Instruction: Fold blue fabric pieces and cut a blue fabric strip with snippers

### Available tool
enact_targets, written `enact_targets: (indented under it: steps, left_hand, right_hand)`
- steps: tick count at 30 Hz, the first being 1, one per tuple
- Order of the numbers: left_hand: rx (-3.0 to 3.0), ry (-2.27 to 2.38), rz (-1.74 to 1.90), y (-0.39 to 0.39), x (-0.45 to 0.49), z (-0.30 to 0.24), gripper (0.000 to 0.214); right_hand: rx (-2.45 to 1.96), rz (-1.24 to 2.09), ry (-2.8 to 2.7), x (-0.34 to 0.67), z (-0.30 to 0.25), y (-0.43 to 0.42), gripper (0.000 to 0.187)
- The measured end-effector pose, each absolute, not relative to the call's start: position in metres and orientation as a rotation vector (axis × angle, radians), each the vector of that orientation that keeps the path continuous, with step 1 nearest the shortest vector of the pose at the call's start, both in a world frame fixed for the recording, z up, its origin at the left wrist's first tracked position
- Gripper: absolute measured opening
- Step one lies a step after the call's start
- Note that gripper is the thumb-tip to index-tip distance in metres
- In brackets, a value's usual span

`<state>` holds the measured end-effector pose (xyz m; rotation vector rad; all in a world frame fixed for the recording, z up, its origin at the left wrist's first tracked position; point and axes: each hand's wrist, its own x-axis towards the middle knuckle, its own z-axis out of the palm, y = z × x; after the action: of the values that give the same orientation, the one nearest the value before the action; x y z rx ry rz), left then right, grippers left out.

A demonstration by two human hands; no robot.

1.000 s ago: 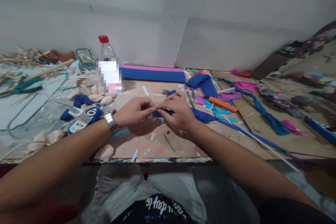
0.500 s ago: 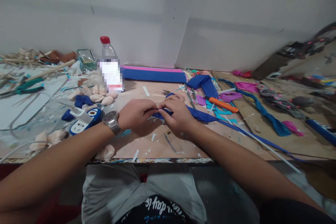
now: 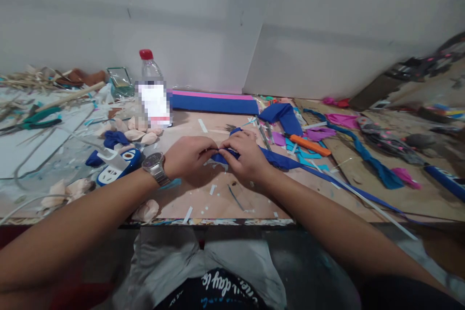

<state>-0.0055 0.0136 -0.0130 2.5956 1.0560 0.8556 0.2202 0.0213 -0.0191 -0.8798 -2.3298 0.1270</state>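
Observation:
Both my hands meet over the middle of the wooden board [image 3: 203,198]. My left hand [image 3: 187,156], with a metal watch on its wrist, pinches the near end of a long dark blue strip [image 3: 281,161]. My right hand [image 3: 245,154] presses and pinches the same strip from the right. The blue strip trails off to the right across the board. What lies between my fingertips is mostly hidden by the fingers.
A plastic bottle [image 3: 151,92] with a red cap stands at the back left. A blue and white tape dispenser [image 3: 118,164] lies left of my wrist. An orange cutter [image 3: 308,145], blue and pink paper scraps, green pliers [image 3: 36,118] and peach petals litter the table.
My hands stay in place, with small finger movements on the blue strip. The left wrist has turned so the watch face shows.

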Motion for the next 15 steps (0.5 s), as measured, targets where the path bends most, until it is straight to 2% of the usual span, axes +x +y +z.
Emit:
enact_targets:
  steps: [5,11,15]
  left_hand:
    - [2.430,1.044,0.863,0.0099,-0.0039,-0.0079,0.023]
    - [1.776,0.941,0.766,0.0124,-0.0019,-0.0100,0.051]
    - [1.531,0.925,0.672,0.0130,0.0001,-0.0136,0.048]
  right_hand:
    - [-0.860,0.101,-2.330,0.2197,-0.0159,0.0191,0.007]
    - [-0.843,0.099,-2.318,0.2193,-0.0136,0.0190,0.007]
    - [-0.830,0.079,-2.340,0.2198,-0.0151,0.0205,0.009]
